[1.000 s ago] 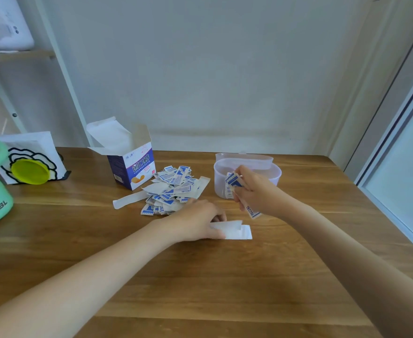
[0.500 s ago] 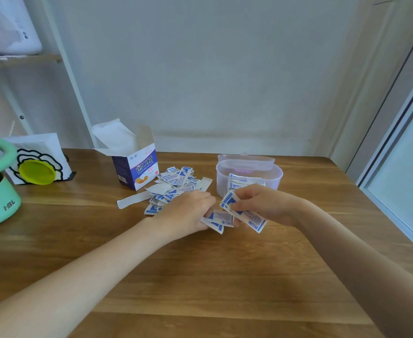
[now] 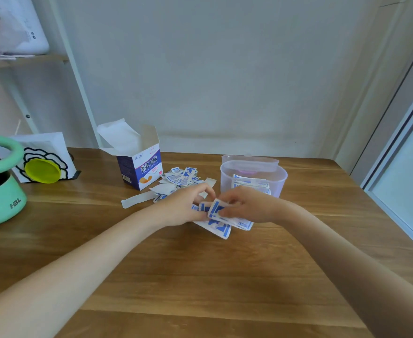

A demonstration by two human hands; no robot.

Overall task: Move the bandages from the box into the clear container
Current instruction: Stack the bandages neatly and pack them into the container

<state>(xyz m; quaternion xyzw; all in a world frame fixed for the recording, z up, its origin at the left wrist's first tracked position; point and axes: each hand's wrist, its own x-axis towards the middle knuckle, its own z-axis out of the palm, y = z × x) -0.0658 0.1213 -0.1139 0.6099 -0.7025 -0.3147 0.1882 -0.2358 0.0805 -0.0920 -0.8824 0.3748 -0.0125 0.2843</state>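
The open blue-and-white bandage box (image 3: 140, 168) stands at the back of the wooden table. A loose pile of blue-and-white wrapped bandages (image 3: 179, 179) lies just right of it. The clear container (image 3: 254, 178) sits further right, with a few bandages inside and its lid leaning behind. In front of the container, my left hand (image 3: 184, 207) and my right hand (image 3: 248, 206) meet, both gripping a small bunch of bandages (image 3: 218, 219) held just above the table.
A mint-green tub (image 3: 1, 193) stands at the left edge, with a yellow-green lid (image 3: 42, 170) and a printed white card (image 3: 45, 153) behind it. A shelf frame rises at the back left. The table's right edge runs along a sliding door.
My right hand came down from the container's rim to the table. My left hand lifted off a white strip and joined it. Both now hold a bunch of bandages between them.
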